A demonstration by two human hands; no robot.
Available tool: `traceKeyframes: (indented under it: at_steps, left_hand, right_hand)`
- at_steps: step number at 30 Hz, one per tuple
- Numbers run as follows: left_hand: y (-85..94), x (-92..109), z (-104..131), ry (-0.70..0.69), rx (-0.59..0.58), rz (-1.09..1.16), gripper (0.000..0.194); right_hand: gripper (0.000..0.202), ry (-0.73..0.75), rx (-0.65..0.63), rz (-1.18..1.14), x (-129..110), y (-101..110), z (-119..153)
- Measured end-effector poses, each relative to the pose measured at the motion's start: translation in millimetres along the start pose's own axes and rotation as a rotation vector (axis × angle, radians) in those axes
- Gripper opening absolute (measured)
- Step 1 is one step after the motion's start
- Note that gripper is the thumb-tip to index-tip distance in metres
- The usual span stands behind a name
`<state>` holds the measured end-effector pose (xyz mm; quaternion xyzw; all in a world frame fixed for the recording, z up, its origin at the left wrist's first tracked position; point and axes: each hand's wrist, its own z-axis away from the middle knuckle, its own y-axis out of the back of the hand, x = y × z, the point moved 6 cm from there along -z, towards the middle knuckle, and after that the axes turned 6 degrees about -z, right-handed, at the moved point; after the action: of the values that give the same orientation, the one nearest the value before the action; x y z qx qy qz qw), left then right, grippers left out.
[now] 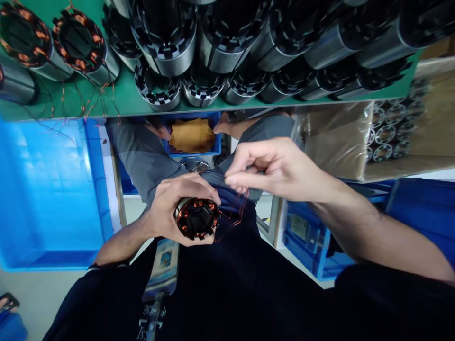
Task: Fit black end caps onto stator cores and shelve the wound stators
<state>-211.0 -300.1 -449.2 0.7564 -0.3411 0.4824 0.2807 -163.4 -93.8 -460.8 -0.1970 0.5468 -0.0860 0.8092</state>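
Note:
My left hand wraps round a motor stator wound with copper wire, its open end facing up at me. Thin copper wire leads run out from the stator's right side and loop up toward my right hand. Thumb and forefinger of that hand are pinched together just above the leads. Whether a wire end lies between those fingertips is too fine to make out. Both hands are over my lap, below the front edge of the green table.
Several bare stators stand in rows on the table, with wound stators at its left. A blue tray lies left. At right are a carton of metal cores and a blue crate. Another person's feet show beneath the table.

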Motion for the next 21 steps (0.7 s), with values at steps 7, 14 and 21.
traceKeyframes:
  at_steps: [7,14,21]
  left_hand:
    - [13.2,-0.6,-5.7,0.087,0.187,-0.131,0.076]
    - [7.0,-1.8,-15.2,0.163,0.21,-0.062,0.077]
    - [3.0,-5.9,-8.4,0.229,0.238,0.064,0.08]
  right_hand:
    - [0.013,0.541,0.476,0.695,-47.9,24.8,55.2]
    - [0.019,0.893,0.053,1.282,-40.6,-57.0,66.1]
    - [0.014,0.788,0.051,1.295,-26.7,-36.1,46.2]
